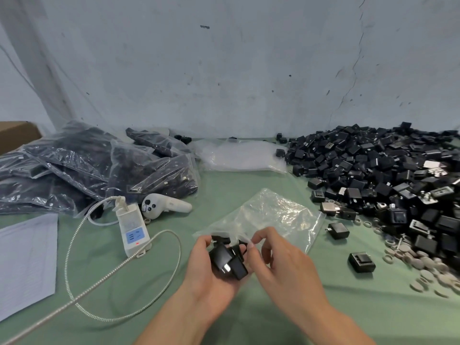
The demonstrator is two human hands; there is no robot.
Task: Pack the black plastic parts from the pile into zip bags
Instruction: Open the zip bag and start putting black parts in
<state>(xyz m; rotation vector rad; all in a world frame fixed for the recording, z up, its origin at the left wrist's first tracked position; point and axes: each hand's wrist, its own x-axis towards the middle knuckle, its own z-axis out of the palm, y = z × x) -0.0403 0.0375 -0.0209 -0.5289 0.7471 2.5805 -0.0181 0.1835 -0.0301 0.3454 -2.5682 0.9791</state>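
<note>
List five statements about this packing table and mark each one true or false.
1. The left hand holds several black parts. True.
2. The loose parts are heaped left of the hands. False: the pile lies on the right, and the filled bags lie on the left.
3. The right hand pinches the edge of the clear zip bag. True.
4. The clear zip bag is packed full. False: it looks almost empty.
5. A white controller lies beside the power strip. True.
</note>
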